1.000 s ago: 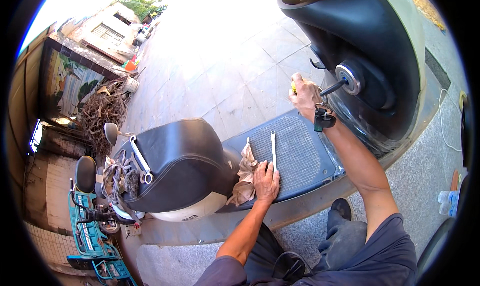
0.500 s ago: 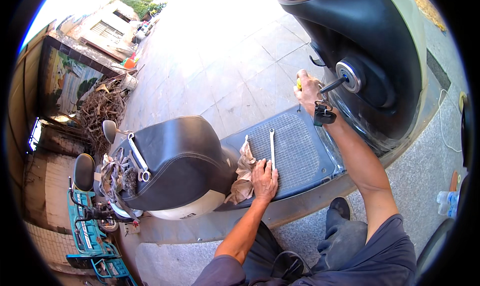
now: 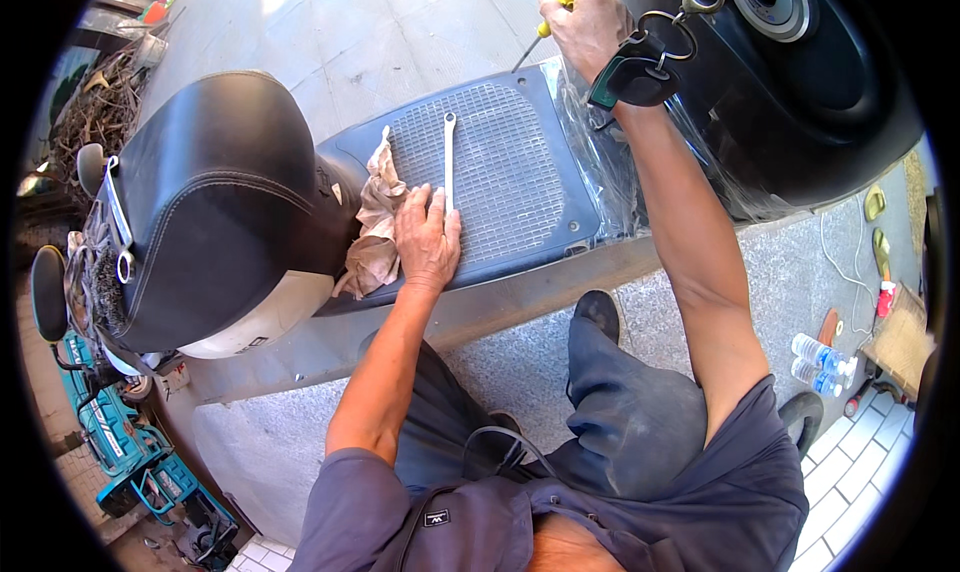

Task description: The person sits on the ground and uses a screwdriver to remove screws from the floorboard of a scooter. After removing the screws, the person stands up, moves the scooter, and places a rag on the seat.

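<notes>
Looking down from far away, I see my left hand (image 3: pixel 428 240) resting on the near edge of the scooter's footboard (image 3: pixel 510 172). Its fingers are stretched out, with only small gaps between them. Some crumpled brown paper (image 3: pixel 380 212) lies right beside it, along the footboard's left side. A long silver wrench (image 3: pixel 449 157) lies flat on the footboard, going from those fingers toward the far edge. My fingers hide its near end, so I cannot tell if they press on it.

Farther out, my right hand (image 3: pixel 590 27) has its fingers curled tight round the yellow handle of a screwdriver (image 3: pixel 545 29). Its thin rod leans down to the left, and the tip is by the footboard's far edge, near the far right corner. I cannot tell if the tip touches. Past that edge are grey paving slabs (image 3: pixel 330 52), and off to the left is a heap of sticks (image 3: pixel 100 112).
</notes>
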A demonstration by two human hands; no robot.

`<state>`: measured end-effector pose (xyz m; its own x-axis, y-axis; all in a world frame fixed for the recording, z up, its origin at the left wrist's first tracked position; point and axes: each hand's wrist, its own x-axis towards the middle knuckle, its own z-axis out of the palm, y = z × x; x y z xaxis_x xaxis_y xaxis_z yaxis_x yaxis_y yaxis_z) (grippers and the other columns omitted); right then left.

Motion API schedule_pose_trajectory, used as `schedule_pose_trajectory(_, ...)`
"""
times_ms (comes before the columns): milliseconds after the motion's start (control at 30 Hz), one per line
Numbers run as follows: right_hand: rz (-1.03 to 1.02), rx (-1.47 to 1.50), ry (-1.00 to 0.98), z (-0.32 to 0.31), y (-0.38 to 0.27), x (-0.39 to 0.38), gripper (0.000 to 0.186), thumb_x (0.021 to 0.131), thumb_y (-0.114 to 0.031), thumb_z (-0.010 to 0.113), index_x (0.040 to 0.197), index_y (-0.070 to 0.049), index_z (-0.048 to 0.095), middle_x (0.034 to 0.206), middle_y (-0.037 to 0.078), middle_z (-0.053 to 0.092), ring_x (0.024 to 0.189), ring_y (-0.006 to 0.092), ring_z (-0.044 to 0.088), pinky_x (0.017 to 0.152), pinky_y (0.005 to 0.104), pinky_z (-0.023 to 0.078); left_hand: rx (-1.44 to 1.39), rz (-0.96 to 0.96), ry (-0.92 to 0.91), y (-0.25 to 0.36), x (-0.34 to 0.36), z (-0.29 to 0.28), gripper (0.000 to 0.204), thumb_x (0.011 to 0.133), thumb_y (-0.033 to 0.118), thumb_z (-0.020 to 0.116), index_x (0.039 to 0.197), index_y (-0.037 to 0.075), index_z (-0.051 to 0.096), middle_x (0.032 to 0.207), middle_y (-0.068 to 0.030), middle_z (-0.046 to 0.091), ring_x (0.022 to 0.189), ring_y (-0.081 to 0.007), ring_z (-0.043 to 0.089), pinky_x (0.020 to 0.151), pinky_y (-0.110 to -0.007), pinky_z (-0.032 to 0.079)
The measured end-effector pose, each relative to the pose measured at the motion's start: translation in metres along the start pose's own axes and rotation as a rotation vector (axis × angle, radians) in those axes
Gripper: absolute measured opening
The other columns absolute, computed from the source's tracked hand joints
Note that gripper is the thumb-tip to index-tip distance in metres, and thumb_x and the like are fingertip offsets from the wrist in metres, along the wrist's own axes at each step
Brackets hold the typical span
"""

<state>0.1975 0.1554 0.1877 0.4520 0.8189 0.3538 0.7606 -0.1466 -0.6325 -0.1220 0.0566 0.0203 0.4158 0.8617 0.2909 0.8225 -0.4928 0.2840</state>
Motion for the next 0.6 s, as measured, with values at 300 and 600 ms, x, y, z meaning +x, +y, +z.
schedule_pose_trajectory(300, -0.054, -0.074, 0.059, 0.022, 0.015, 0.009, 0.024, 0.091, -0.026, 0.063, 0.096, -0.003, 0.060, 0.079, 0.028, 0.068, 0.079, 0.0476, 0.069, 0.071, 0.0585, 0.053, -0.019, 0.004, 0.028, 0.000, 0.001, 0.003, 0.041, 0.093, 0.024, 0.068, 0.126, 0.000, 0.068, 0.138, -0.0180, 0.058, 0.134, -0.0366, 0.051, 0.114, -0.051, 0.038)
schedule_pose_trajectory(600, -0.013, -0.063, 0.011, 0.013, 0.005, -0.001, 0.023, 0.094, -0.025, 0.062, 0.098, -0.003, 0.058, 0.079, 0.026, 0.069, 0.079, 0.0461, 0.070, 0.069, 0.0571, 0.054, -0.009, 0.002, 0.023, -0.001, 0.000, 0.002, 0.039, 0.097, 0.024, 0.064, 0.129, 0.001, 0.068, 0.140, -0.0167, 0.059, 0.133, -0.0369, 0.052, 0.114, -0.050, 0.038)
